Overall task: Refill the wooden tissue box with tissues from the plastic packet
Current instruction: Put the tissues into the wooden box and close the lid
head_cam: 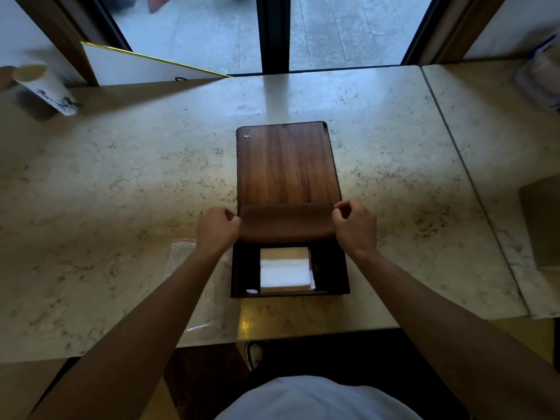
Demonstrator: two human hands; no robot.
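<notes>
Your two hands work one wooden tissue box (pixel 289 269) on a marble counter (pixel 121 177) by a glass door. Your left hand (pixel 216 227) and right hand (pixel 356 227) each pinch one end of the lid's blurred near edge, fingers curled tight on it; the wooden lid (pixel 286 165) stretches away from you, its far part lying flat toward the door.

Inside the open box sits one stack of white tissues (pixel 286 271), roughly centred, with dark gaps on either side. One clear plastic packet (pixel 194 283) lies flat on the counter just left of the box, partly under your left forearm and hard to make out against the stone.

One white paper cup (pixel 45 87) stands at the far left; one white board with a gold edge (pixel 145 68) leans by the door frame. A clear container (pixel 539 77) at far right and a grey box (pixel 542 225) are both cut off by the frame. A seam splits the counter on the right.
</notes>
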